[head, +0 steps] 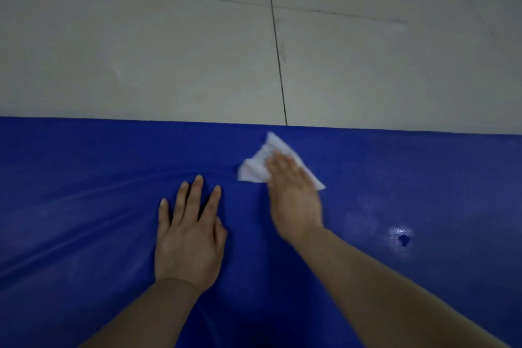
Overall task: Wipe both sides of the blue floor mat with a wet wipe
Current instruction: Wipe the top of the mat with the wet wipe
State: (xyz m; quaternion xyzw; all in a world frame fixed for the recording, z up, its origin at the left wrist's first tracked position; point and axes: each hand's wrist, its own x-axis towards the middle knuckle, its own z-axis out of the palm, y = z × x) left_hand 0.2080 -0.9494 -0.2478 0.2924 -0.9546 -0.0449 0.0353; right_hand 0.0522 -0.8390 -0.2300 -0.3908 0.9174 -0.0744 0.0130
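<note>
While the blue floor mat (84, 206) lies flat on the tiled floor (141, 51), its far edge running straight across the view, the wet wipe (255, 169) is pressed onto it close to that far edge, roughly midway along the visible span. The wipe is held down under the straight fingers of the right hand (293, 195); the hand is blurred, so a stroke is judged to be in progress. The left hand (187, 237) is laid palm-down on the mat, fingers spread, just nearer than the wipe and apart from it. Ripples are seen in the mat on the left of that hand. A small dark mark (404, 239), inside a shiny patch, is noted toward the right; whether it is a hole or dirt cannot be told.

Risks, judged: the mat could bunch or slide if the bracing hand is lifted; the crumpled wipe could roll up and skip areas; only 1 side is visible, the underside not yet dealt with.
</note>
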